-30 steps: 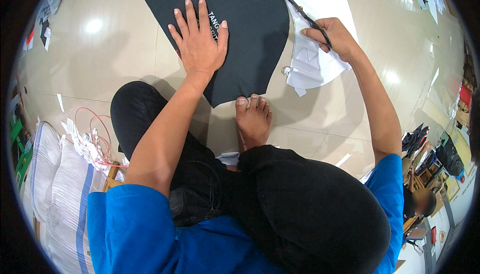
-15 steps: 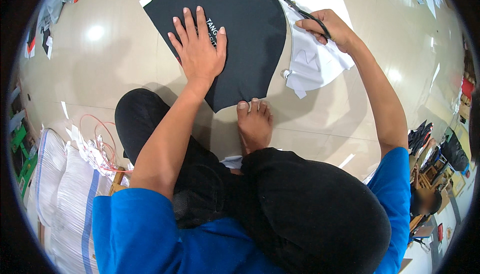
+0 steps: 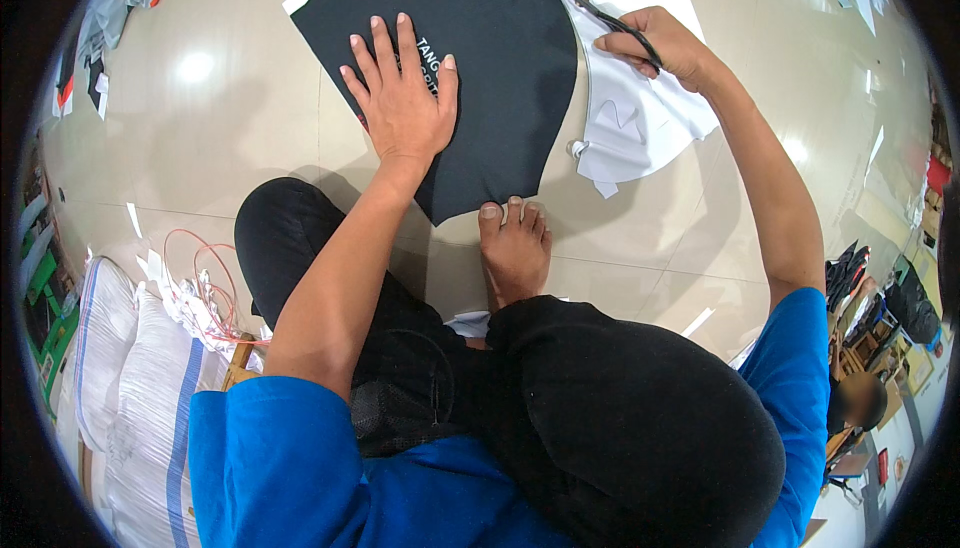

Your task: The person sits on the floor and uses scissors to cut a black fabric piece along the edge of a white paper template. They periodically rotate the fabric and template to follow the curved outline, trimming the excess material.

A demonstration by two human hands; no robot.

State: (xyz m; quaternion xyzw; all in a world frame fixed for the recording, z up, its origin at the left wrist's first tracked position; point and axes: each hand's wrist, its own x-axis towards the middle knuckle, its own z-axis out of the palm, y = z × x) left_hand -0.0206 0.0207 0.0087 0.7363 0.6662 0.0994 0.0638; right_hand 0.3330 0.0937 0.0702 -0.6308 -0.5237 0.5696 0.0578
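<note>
So the black cloth (image 3: 505, 118) is lying flat on the floor (image 3: 240, 128), and I'll use it as the landmark. It looks thin and light with some give, probably a soft knit, so I'd expect it to creep or ruck up on those smooth tiles if nobody pins it. Doesn't look fragile, though.

Left hand (image 3: 408, 113) is wide open, palm down on the left part of the black cloth, fingers fanned. Nothing gripped, just flat contact, which seems the right hold for something this floppy; pinching a corner would likely wrinkle it.

Right hand (image 3: 665, 48) is off to the right of the black cloth, curled around the handles of the scissors (image 3: 600, 13). The blades run along its upper right edge; can't tell how far apart they are. Those are probably stiff and the heaviest bit here, so handles only.

The white piece (image 3: 635, 138) to the right of the black cloth looks limp too. The bare foot (image 3: 518, 253) has its toes right by the black cloth's bottom edge.
</note>
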